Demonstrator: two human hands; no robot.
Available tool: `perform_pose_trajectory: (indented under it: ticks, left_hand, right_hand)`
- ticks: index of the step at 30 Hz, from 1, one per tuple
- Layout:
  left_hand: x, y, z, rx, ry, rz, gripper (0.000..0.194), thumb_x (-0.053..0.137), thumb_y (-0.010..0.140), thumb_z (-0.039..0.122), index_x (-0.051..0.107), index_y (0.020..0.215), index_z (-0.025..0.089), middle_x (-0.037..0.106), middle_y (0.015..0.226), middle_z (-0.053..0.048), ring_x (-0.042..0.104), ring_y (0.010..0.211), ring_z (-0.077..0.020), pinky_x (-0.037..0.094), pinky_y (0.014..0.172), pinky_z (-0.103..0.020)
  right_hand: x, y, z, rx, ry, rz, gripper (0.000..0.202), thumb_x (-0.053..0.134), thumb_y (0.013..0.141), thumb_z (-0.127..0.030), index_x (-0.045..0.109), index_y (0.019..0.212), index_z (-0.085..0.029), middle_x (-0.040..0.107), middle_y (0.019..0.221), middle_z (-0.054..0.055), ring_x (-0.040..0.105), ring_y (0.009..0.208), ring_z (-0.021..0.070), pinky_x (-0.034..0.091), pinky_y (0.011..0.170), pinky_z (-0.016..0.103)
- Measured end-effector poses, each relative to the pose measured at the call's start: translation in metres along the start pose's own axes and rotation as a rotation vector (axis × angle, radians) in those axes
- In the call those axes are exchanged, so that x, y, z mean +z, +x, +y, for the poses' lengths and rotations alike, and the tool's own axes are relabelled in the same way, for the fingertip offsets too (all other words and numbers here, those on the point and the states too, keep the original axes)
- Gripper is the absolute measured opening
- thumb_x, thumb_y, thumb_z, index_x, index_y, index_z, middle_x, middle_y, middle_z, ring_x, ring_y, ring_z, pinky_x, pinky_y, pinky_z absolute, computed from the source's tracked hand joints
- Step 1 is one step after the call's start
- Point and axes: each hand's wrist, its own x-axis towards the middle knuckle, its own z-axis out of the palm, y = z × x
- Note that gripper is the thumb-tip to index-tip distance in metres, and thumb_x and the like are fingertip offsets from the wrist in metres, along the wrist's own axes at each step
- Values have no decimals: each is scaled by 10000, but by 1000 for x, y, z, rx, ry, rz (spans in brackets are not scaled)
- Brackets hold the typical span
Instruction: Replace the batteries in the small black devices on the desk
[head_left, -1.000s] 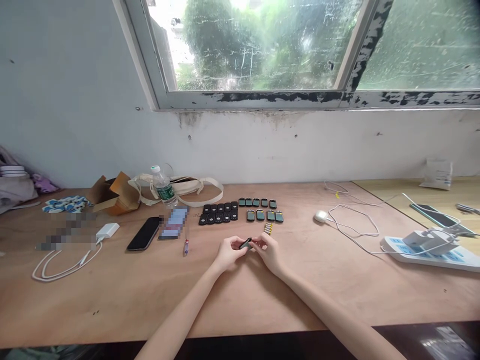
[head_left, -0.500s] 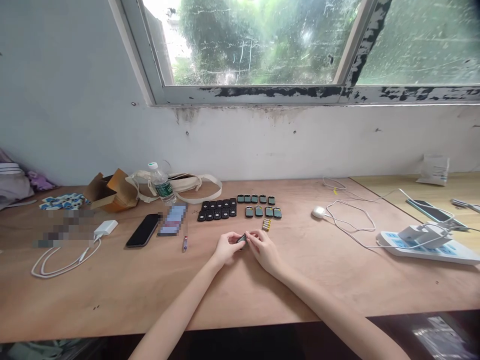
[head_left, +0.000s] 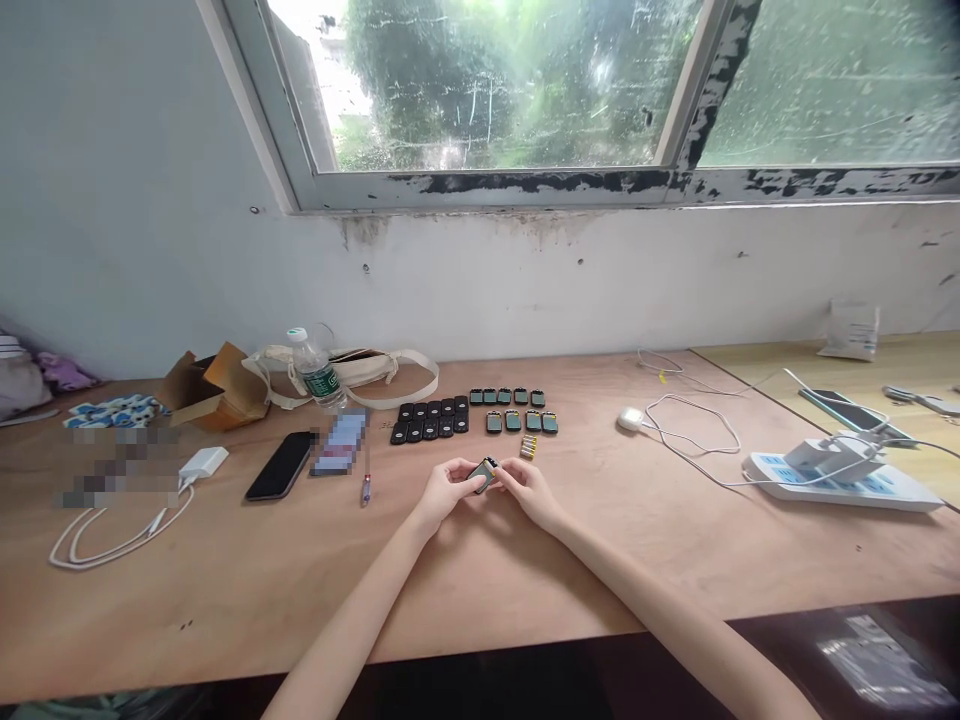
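Observation:
My left hand (head_left: pixel 447 493) is closed round a small dark device with a grey-green screen (head_left: pixel 482 479), thumb on its face. At the device's upper edge, which shows a pale yellowish strip, the fingertips of my right hand (head_left: pixel 525 487) are pinched together and touching it. Just beyond my hands lies a small group of yellow-and-silver batteries (head_left: pixel 529 446). Further back sit two rows of similar screened devices (head_left: pixel 513 422), several with yellowish top edges. To their left are two rows of black oval-cornered covers (head_left: pixel 431 428) with a pale round mark on each.
Left of the covers lie a pen-like screwdriver (head_left: pixel 366 490), a black phone (head_left: pixel 281 466), a water bottle (head_left: pixel 318 372), an open cardboard box (head_left: pixel 217 388) and a white charger (head_left: pixel 204 463). A power strip (head_left: pixel 847 484) with white cables (head_left: pixel 739 440) stands on the right.
The device has turned so its screen faces up more and its yellowish top edge shows. My right fingers have shifted to its upper right. The view has moved slightly.

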Motion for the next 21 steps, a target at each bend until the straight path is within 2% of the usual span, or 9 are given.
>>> perform_pose_trajectory:
  ticks: [6, 13, 15, 17, 19, 21]
  left_hand:
    - [-1, 2, -6, 28, 59, 14, 338, 786, 622, 347, 677, 857, 129, 720, 855, -82, 653, 795, -192, 497, 696, -268]
    - [2, 0, -4, 40, 70, -30, 329, 774, 632, 340, 667, 856, 125, 715, 855, -80, 647, 788, -182, 491, 715, -270]
    - [3, 1, -5, 38, 77, -31, 322, 767, 634, 341, 658, 849, 127, 710, 849, -75, 645, 784, -180, 486, 706, -265]
    - [3, 2, -8, 33, 81, -1, 308, 753, 636, 341, 641, 834, 134, 702, 836, -66, 642, 781, -182, 481, 690, -261]
    - [4, 4, -12, 39, 97, 62, 272, 733, 640, 334, 615, 792, 142, 686, 798, -49, 636, 765, -180, 479, 677, -260]
    - [4, 6, -16, 56, 144, 130, 230, 711, 644, 314, 577, 735, 151, 658, 732, -25, 626, 729, -172, 475, 667, -259]
  right_hand:
    - [-1, 1, -5, 72, 10, 10, 406, 615, 748, -565, 625, 812, -164, 672, 703, 37, 635, 683, 174, 496, 664, 301]
    - [-4, 4, 1, 97, 20, -61, 386, 583, 787, -548, 581, 813, -163, 600, 618, -9, 560, 564, 121, 462, 586, 263]
    - [-2, 2, 1, 85, -9, -30, 379, 547, 816, -540, 571, 882, -167, 596, 676, -2, 557, 582, 123, 462, 568, 263]
    - [1, -3, 0, 45, -82, 29, 392, 542, 831, -505, 539, 1051, -180, 608, 843, 33, 575, 677, 139, 481, 597, 275]
    - [7, -8, 0, -39, -193, 54, 487, 614, 800, -433, 460, 1205, -211, 567, 1039, 66, 576, 805, 155, 502, 673, 295]
    - [14, -12, 1, -124, -295, 34, 615, 696, 734, -346, 413, 1269, -235, 501, 1159, 84, 560, 886, 166, 509, 739, 311]
